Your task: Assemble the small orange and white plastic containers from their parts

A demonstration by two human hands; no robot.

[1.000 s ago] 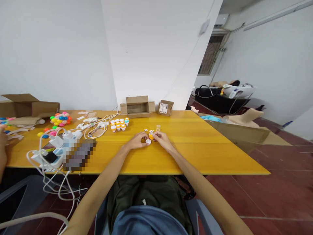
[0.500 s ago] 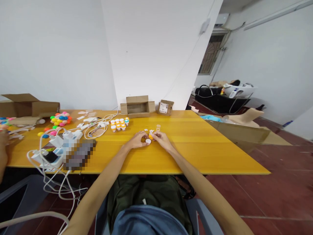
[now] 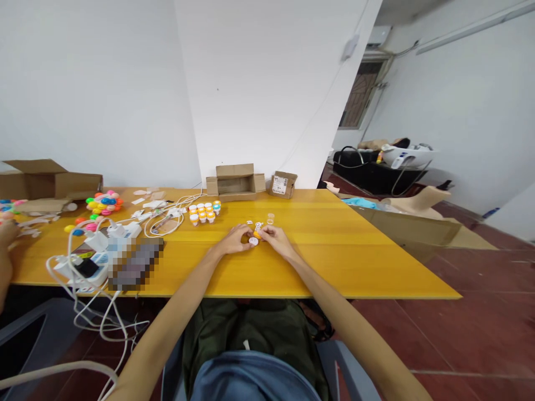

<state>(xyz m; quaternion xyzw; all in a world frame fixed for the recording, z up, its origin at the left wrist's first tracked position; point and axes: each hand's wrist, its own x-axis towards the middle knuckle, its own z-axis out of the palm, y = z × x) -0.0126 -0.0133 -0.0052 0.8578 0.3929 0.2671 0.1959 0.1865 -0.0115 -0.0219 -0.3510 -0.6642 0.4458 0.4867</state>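
Observation:
My left hand curls its thumb and fingers round a small white round cap, low over the wooden table. Close against it, my right hand pinches a small orange piece. The two pieces almost touch, and fingers partly cover both; I cannot tell whether they are joined. Just beyond my fingertips lie some white pieces with dark spots, with another spotted piece a little to the left. Behind my right hand stands a small clear plastic cup.
Several orange-and-white capped jars stand in rows to the left. An open cardboard box and a smaller carton sit at the wall. Further left are white cables, a power strip, colourful balls and another person's hand.
Hardly anything differs. My fingers shift very slightly round the orange piece and the white cap, and both hands stay in the same place.

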